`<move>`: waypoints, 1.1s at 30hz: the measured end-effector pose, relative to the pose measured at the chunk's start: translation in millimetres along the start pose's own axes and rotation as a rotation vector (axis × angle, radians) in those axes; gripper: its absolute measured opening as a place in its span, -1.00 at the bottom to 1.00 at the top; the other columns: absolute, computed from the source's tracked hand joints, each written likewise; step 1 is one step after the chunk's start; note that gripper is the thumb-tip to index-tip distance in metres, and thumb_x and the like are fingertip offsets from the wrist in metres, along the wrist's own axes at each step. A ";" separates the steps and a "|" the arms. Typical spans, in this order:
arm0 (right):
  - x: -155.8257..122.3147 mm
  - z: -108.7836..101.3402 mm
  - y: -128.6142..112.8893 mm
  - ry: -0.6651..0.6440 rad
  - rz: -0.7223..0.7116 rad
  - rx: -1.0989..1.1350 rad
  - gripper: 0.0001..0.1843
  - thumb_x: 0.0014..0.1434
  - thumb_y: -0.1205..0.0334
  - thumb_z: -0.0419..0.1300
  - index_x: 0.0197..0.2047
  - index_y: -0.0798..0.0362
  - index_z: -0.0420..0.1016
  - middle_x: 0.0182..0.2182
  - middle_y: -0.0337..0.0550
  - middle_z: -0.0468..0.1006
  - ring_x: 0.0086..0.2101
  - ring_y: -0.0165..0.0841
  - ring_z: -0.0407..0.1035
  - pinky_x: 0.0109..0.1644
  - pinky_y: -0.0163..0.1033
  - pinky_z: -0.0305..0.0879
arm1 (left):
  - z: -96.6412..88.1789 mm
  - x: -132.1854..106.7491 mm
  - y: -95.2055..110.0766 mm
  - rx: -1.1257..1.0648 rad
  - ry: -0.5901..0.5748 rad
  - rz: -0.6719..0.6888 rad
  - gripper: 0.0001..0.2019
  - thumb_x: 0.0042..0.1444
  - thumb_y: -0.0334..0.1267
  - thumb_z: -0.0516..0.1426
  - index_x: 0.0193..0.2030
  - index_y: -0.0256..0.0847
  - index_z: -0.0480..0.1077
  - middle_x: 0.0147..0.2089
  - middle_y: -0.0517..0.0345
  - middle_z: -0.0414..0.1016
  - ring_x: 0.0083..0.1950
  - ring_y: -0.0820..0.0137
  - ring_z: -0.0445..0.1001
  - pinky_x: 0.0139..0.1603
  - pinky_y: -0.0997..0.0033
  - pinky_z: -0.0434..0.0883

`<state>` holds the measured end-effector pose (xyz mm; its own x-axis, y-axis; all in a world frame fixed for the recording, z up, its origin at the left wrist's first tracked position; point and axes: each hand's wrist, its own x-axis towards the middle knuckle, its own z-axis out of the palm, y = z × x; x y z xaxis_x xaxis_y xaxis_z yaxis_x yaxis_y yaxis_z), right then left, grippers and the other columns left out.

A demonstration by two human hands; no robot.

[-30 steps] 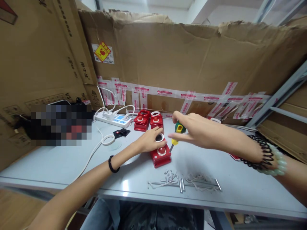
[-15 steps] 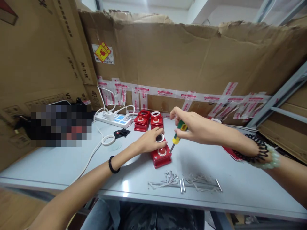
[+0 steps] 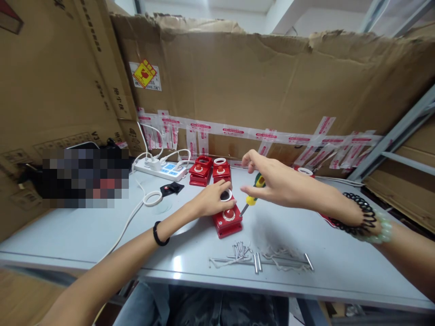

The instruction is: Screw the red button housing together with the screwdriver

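A red box-shaped device (image 3: 227, 226) with a round red knob and a white ring lies on the table. My left hand (image 3: 217, 198) is wrapped over its far end, thumb along the ring. In my right hand (image 3: 268, 181) is a screwdriver (image 3: 252, 200) with a green and yellow handle, tilted, its tip on the screw at the device's right corner. Thumb and forefinger of that hand are spread; the fingers behind the handle are partly hidden. Another screw sits at the left corner. Near the table's front edge lie several loose screws (image 3: 240, 250) and metal pins (image 3: 257, 262).
Two similar red devices (image 3: 200, 172) stand behind. A white power strip (image 3: 161, 168) with plugs and cables is at the back left, near a small black pouch (image 3: 172, 188). Cardboard walls (image 3: 272, 86) enclose the table; another white ring (image 3: 305, 171) shows behind my right arm.
My right thumb has moved away from the forefinger, and the screwdriver handle has turned slightly. My left hand and the red device hold their place.
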<state>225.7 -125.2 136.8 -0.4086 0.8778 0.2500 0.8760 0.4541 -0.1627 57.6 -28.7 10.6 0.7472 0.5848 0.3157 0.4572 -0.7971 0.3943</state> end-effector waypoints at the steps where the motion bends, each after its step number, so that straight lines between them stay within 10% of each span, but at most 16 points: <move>1: -0.3 0.4 0.3 0.011 0.032 -0.030 -0.68 0.10 0.15 0.08 -0.10 0.07 0.15 -0.29 -0.08 0.42 -0.36 -0.31 0.32 -0.33 -0.22 0.19 | 0.1 0.0 -0.3 -0.002 -0.001 0.001 -0.71 0.10 -0.05 0.05 -0.13 -0.17 0.26 -0.12 0.08 0.35 -0.16 0.23 0.39 -0.13 0.27 0.31; 33: -2.2 2.5 1.2 0.046 -0.008 0.090 -0.66 -0.06 0.32 0.15 -0.19 0.02 0.15 -0.28 -0.18 0.38 -0.34 -0.38 0.27 -0.31 -0.27 0.17 | 1.1 0.6 -1.6 -0.001 -0.003 -0.006 -0.71 0.08 -0.04 0.06 -0.15 -0.16 0.26 -0.17 0.11 0.34 -0.19 0.26 0.40 -0.13 0.28 0.31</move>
<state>227.0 -126.3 133.6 -0.4016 0.8670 0.2950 0.8452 0.4749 -0.2450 57.9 -27.2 9.2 0.7460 0.5890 0.3107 0.4610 -0.7935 0.3972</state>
